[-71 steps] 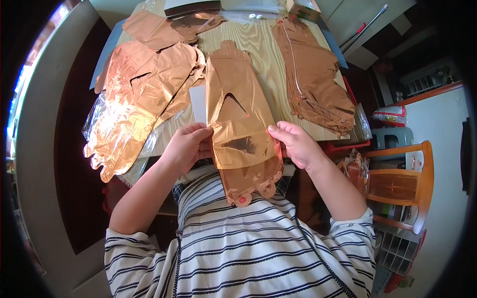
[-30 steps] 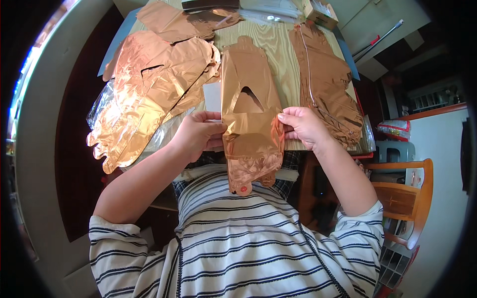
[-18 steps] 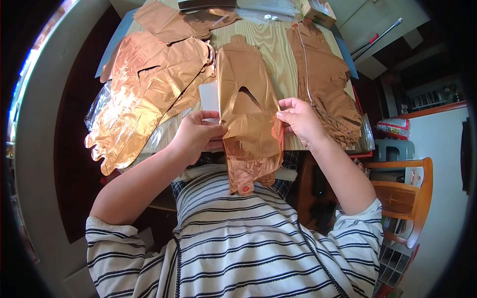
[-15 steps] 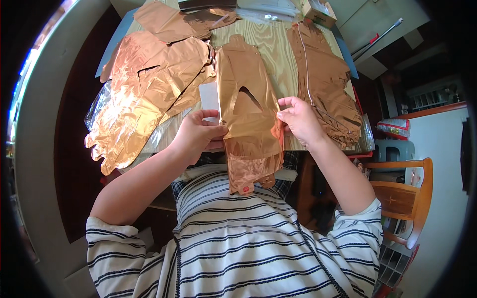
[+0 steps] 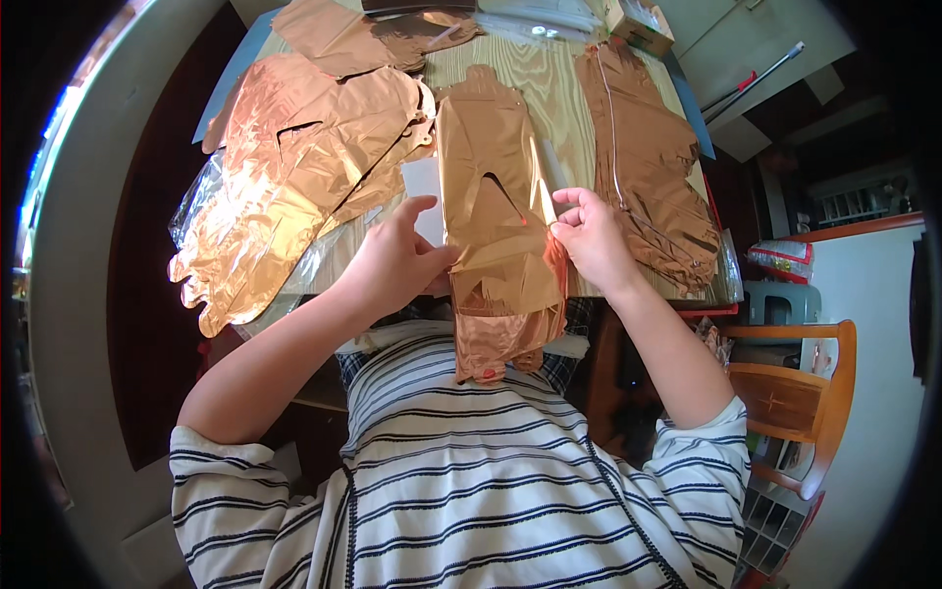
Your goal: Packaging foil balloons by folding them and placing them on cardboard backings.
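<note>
A flat, copper-coloured foil balloon, folded long and narrow, lies in front of me. A triangular opening shows in its middle, and its near end hangs over the table edge against my shirt. My left hand has its thumb on the balloon's left edge; the index finger is raised away, and the lower fingers are partly hidden beside the foil. My right hand pinches the right edge between thumb and fingers. A white card sticks out from under the balloon's left side.
Crumpled copper foil balloons spread over the table's left side, with more foil behind. A stack of flat foil lies on the right. Clear plastic pieces and a small box stand at the back. A wooden chair is at right.
My left index finger has lifted off the foil's edge, widening its gap from the thumb. My right hand keeps its pinch. The whole view has shifted slightly.
</note>
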Motion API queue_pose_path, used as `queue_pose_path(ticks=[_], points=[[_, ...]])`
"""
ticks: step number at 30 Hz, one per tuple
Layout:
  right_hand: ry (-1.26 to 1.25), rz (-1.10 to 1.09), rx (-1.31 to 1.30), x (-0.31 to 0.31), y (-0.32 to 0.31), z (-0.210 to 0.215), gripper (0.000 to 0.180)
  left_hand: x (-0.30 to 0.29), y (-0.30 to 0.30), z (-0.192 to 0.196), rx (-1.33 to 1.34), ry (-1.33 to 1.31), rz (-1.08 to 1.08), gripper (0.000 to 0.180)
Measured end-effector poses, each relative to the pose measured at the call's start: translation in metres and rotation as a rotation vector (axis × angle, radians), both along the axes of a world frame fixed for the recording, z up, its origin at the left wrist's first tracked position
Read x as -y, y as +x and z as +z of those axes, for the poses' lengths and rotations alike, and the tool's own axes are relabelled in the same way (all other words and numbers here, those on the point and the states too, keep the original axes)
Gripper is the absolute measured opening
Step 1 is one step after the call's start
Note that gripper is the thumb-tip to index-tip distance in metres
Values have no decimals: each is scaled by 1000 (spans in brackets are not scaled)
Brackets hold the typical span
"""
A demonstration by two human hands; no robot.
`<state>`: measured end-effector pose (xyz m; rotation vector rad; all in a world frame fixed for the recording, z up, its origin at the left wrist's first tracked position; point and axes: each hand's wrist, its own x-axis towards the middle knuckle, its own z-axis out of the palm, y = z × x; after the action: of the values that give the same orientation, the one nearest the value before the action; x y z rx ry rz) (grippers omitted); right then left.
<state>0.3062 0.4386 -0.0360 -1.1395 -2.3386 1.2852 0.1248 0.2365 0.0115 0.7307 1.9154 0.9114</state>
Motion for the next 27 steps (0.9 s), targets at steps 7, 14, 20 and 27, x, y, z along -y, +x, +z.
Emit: queue_pose_path(ticks=[7, 14, 20, 27], points=[[45, 31, -71, -9, 2, -9, 38, 15, -6, -37, -945, 512, -372, 32], [282, 55, -178, -3, 14, -10, 27, 13, 6, -60, -923, 448, -385, 51], [340, -4, -174, 29, 29, -15, 25, 1, -44, -48, -936, 373, -680, 52], [648, 24, -234, 34, 29, -24, 23, -8, -32, -51, -927, 639, -564, 32]])
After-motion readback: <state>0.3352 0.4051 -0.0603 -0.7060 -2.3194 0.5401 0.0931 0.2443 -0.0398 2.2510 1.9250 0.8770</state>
